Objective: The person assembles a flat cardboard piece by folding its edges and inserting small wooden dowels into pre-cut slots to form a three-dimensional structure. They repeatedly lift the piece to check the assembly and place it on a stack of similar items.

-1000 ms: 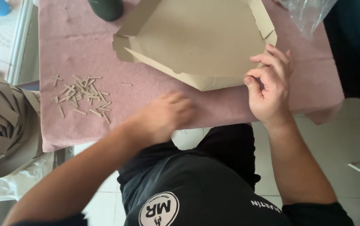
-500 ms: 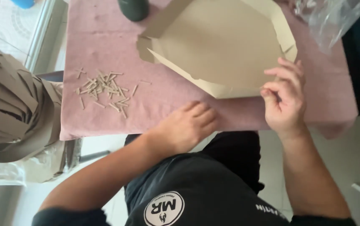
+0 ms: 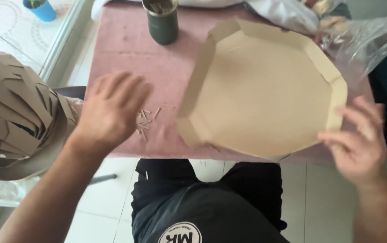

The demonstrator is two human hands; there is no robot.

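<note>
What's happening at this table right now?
A person sits at a table with a pink cloth. Their left hand hovers open over a scatter of small wooden sticks. Their right hand touches the near right edge of a flat cardboard tray with folded-up sides. A dark cup stands further back, and a stack of cardboard pieces sits at the left.

Surface: table, pink cloth [image 3: 126, 49] | On it: octagonal cardboard tray [image 3: 265, 94]; small wooden sticks [image 3: 146, 121]; dark green cup [image 3: 161, 21]; clear plastic bags [image 3: 360, 38]
</note>
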